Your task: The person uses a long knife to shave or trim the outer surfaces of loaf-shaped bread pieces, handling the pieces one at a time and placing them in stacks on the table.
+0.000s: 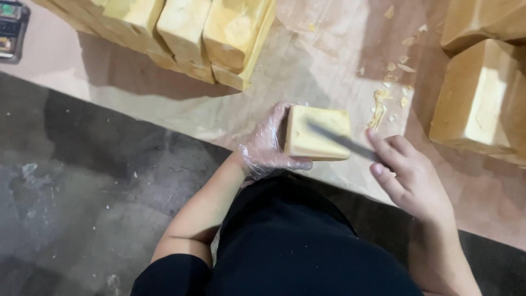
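Yellow block (315, 134) clamped in gloved left hand (266, 147); right hand (408, 175) grips knife (342, 141) laid across it.

A yellow block (315, 133) with small holes, like a slab of cheese, is held flat above the brown paper. A thin dark knife (341, 141) lies slanted across its top.

A pale yellow block (316, 133) with a few small holes is held in a clear glove (263, 147). A dark grey blade (342, 141) is laid across it. Golden-yellow blocks (186, 33) are seen on tan paper (307, 71), flecked with pale shavings (383, 101). The floor (82, 181) is mottled dark grey.
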